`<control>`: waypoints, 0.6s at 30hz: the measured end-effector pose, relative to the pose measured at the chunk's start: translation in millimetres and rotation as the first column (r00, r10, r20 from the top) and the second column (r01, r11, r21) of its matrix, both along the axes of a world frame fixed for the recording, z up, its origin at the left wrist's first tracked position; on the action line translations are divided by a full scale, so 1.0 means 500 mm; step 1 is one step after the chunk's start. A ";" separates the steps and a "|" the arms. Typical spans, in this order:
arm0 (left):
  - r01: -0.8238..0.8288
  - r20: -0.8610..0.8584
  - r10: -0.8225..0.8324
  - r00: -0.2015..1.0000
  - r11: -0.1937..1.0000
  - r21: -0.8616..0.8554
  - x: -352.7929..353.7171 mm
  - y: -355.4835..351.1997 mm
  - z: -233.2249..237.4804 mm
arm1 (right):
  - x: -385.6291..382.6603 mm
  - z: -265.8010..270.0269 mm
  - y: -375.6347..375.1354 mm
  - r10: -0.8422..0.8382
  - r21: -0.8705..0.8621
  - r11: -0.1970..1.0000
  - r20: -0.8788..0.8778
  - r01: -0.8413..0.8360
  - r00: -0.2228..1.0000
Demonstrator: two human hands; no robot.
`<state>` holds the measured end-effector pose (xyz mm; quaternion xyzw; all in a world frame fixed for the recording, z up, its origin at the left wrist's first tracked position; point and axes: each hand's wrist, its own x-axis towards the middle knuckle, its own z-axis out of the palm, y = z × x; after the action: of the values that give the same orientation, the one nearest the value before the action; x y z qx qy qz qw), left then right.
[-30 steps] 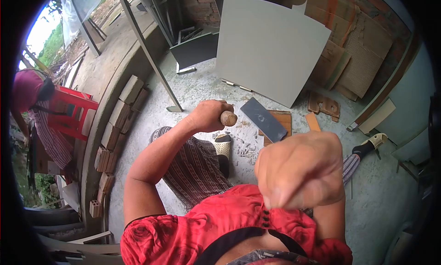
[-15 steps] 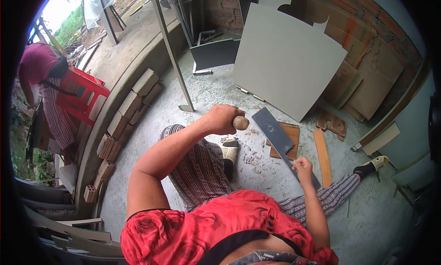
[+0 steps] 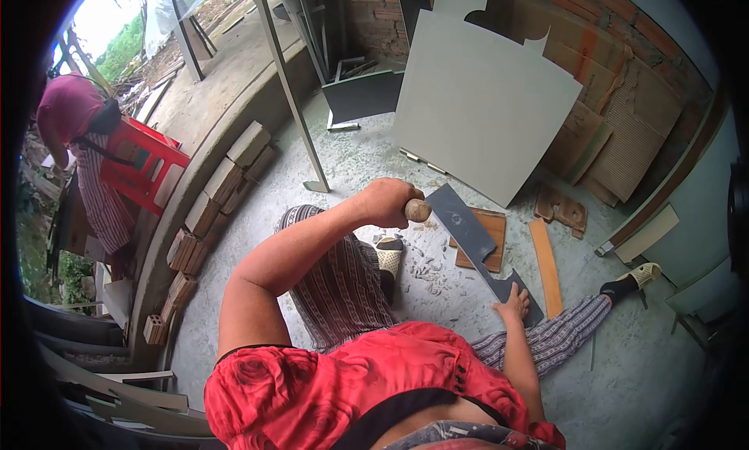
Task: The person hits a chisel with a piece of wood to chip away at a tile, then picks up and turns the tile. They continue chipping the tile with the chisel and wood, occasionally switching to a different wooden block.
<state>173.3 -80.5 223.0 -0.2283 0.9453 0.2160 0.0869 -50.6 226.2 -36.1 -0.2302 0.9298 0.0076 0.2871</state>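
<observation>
My left hand is closed round a tool with a rounded wooden handle; the rest of the tool is hidden. It is beside the upper end of a long dark grey board with notched edges. Fingers spread, my right hand lies on the lower end of that board, near a curved cutout. Part of the board rests over a brown wooden block on the floor. Pale chips are scattered between my left foot and the board.
An orange-brown strip lies right of the board. A large pale panel leans behind, beside cardboard. A metal post stands ahead, with bricks along the left kerb. Another person bends near a red plastic stool.
My right hand has opened from a curled shape and now lies on the dark board, exposing its cutout. My left hand has shifted slightly right with the handle.
</observation>
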 end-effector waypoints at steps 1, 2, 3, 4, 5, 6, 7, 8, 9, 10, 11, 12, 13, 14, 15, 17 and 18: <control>0.001 0.013 -0.001 1.000 1.000 -0.008 0.000 0.001 0.001 | -0.003 -0.003 0.000 -0.007 -0.021 1.000 0.011 0.007 1.000; 0.002 0.025 -0.002 1.000 1.000 -0.015 -0.001 0.001 0.001 | -0.005 -0.004 0.001 -0.015 -0.040 0.999 0.021 0.016 1.000; 0.003 0.026 -0.003 1.000 1.000 -0.014 -0.001 0.000 -0.002 | -0.007 -0.005 0.002 -0.016 -0.040 0.999 0.022 0.017 1.000; 0.008 0.047 -0.007 0.999 1.000 -0.023 0.000 -0.003 -0.006 | -0.009 -0.006 0.002 -0.022 -0.066 0.998 0.037 0.024 0.999; 0.012 0.068 -0.010 0.998 0.999 -0.031 0.000 -0.003 -0.007 | -0.010 -0.007 0.002 -0.026 -0.092 0.995 0.052 0.031 0.998; 0.011 0.069 -0.009 0.998 0.999 -0.031 0.000 -0.003 -0.006 | -0.011 -0.015 0.003 -0.025 -0.092 0.995 0.052 0.030 0.998; 0.009 0.080 -0.006 0.997 0.999 -0.032 0.000 -0.003 -0.005 | -0.012 -0.029 0.005 -0.034 -0.141 0.989 0.040 0.039 0.999; 0.006 0.090 -0.003 0.996 0.999 -0.034 0.000 -0.002 -0.003 | -0.011 -0.032 0.004 -0.043 -0.191 0.980 0.027 0.047 0.999; 0.006 0.091 -0.003 0.996 0.999 -0.034 0.001 -0.002 -0.004 | -0.010 -0.034 0.004 -0.042 -0.191 0.980 0.027 0.046 0.999; -0.002 0.080 0.005 0.997 0.999 -0.033 0.002 -0.003 -0.004 | -0.010 -0.036 0.003 -0.052 -0.281 0.959 -0.010 0.047 0.999; -0.009 0.068 0.011 0.998 0.999 -0.033 0.002 -0.003 -0.004 | -0.010 -0.036 0.003 -0.067 -0.368 0.929 -0.047 0.045 0.997; -0.008 0.067 0.011 0.998 0.999 -0.032 0.002 -0.003 -0.004 | -0.011 -0.039 0.004 -0.068 -0.368 0.929 -0.048 0.045 0.997; -0.006 0.068 0.008 0.998 0.999 -0.036 0.003 -0.003 -0.005 | -0.013 -0.046 0.006 -0.073 -0.482 0.876 -0.116 0.008 0.991; -0.004 0.068 0.006 0.998 0.999 -0.040 0.003 -0.003 -0.005 | -0.016 -0.052 0.007 -0.086 -0.585 0.810 -0.182 -0.038 0.979; -0.004 0.067 0.006 0.998 0.999 -0.039 0.003 -0.004 -0.006 | -0.021 -0.059 0.008 -0.086 -0.584 0.810 -0.184 -0.039 0.979; 0.018 0.064 -0.015 0.998 0.999 -0.046 0.005 -0.005 -0.008 | -0.033 -0.080 0.010 -0.161 -0.688 0.715 0.005 0.120 0.987; 0.017 0.064 -0.014 0.998 0.999 -0.045 0.005 -0.005 -0.008 | -0.040 -0.097 0.014 -0.161 -0.688 0.716 0.004 0.119 0.987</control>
<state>176.0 -83.1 218.8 -0.2296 0.9485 0.1863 0.1134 -70.6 233.4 -84.5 -0.2485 0.8892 -0.3514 0.1554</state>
